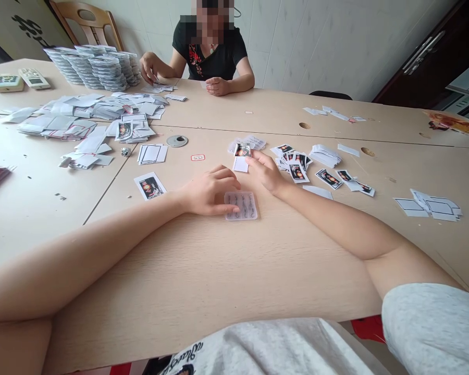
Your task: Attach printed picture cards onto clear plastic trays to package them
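Partly under the left hand lies a clear box.

The clear, rectangular plastic case bore a faint violet tint; the small oblong paper card showed black print with reddish accents above plain white. The broad wooden tabletop was pale beige, finely grained.

A flat, clear plastic case lies on the worktop, dark curved hooks side by side within it. Beyond the case, a small label shows a dark printed upper part, white below.
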Motion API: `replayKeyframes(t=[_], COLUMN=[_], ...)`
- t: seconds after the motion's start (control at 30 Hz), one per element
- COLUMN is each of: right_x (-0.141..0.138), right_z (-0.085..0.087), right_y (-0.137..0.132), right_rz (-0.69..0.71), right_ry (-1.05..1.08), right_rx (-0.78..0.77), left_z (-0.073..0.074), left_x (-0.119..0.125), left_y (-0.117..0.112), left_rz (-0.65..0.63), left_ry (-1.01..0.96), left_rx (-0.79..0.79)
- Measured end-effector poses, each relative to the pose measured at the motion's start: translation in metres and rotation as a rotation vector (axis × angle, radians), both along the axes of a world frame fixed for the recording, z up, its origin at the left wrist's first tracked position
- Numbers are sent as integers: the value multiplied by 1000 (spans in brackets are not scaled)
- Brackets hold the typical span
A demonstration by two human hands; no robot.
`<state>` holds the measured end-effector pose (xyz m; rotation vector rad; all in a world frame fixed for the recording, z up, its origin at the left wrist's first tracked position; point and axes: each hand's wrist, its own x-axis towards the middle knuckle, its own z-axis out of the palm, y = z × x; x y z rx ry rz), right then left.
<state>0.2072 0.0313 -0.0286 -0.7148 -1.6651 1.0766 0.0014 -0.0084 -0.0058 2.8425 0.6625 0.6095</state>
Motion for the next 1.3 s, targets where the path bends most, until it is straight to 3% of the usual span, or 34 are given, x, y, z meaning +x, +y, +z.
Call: replayKeyframes(t=[0.13, 0.37, 0.5, 1.03, 1.3], right_x=[-1, 1, 0, 0, 3], right_z=[2, 2, 1, 4, 4], right_y=[-2, -2, -2, -4, -5], right_rz=[-41, 14, 25, 41, 91], right_ry=[97, 158, 142, 130, 125], right_rx=[-103, -149, -132, -138, -224], left_z=[0, -2, -3, -5, -4], left_x=[0, 2, 2, -1, 0], left_y=[0, 0, 1, 6, 5], left_rz=[-83, 193, 261, 215, 218], left_ry=[40, 55, 47, 49, 43], left_rx=[-36, -58, -81, -65, -73])
